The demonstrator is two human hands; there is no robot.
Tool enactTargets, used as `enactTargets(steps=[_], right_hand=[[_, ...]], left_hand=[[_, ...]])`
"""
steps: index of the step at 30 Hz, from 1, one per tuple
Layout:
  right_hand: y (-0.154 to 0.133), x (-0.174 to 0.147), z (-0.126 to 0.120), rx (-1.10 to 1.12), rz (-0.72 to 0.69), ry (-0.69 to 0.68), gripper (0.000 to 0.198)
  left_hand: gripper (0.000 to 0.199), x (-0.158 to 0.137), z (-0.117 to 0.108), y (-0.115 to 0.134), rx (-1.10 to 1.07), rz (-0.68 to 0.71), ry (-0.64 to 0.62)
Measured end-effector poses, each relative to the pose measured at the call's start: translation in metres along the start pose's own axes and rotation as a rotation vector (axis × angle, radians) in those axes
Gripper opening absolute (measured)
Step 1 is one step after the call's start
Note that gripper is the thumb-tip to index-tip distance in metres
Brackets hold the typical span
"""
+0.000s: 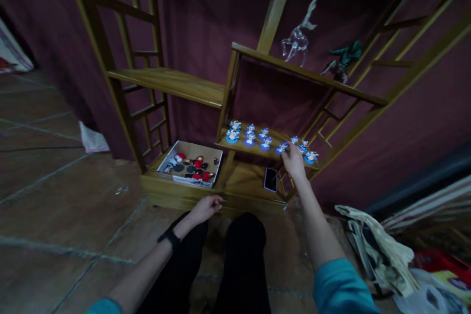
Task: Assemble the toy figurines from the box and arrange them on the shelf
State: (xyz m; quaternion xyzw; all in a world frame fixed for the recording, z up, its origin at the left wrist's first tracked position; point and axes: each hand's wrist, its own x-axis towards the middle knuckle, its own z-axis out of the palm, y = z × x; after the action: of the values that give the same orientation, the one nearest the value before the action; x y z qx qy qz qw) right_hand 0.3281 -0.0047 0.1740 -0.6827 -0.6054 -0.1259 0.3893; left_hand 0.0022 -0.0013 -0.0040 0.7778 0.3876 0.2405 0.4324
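Right now the person's right hand (293, 159) sits on the low wooden shelf (253, 149), fingers curled over one small blue-based figurine (282, 147); whether it is truly pinched is unclear. Blue-based figurines on that shelf: about eleven, six in a block at left (249, 136), the rest by the hand near the shelf's right end. Left hand (206, 207) hangs loosely closed just before the base board's front edge, holding nothing visible. Open cardboard box (217, 156) on the base board holds red-dressed figurines (199, 163), about four, plus dark round discs (179, 168), roughly three. One dark phone (270, 179) lies flat beside the box, apart from it. Upper shelf: one clear glass horse (298, 34), one green figure (344, 61). Bare tiled floor (55, 196) lies open to the left; bags and cloth (382, 250) crowd the right.
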Motion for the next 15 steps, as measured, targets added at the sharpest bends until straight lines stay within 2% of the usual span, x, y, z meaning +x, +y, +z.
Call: enactTargets(steps=[4,7,12,15], right_hand=[[-0.017,-0.036,-0.006,-0.030,-0.094,0.199,0.052],[-0.026,-0.062,-0.008,-0.060,-0.084,0.260,0.055],[-0.038,-0.099,0.007,-0.010,-0.072,0.265,0.048],[-0.048,-0.120,0.030,0.101,-0.083,0.136,0.040]], left_hand=[[0.026,-0.011,0.001,0.006,0.376,0.024,0.006],[0.024,-0.020,0.004,0.008,0.620,0.091,-0.016],[0.019,-0.028,0.016,-0.004,0.822,0.302,-0.075],[0.020,-0.027,0.021,-0.013,0.832,0.344,-0.037]])
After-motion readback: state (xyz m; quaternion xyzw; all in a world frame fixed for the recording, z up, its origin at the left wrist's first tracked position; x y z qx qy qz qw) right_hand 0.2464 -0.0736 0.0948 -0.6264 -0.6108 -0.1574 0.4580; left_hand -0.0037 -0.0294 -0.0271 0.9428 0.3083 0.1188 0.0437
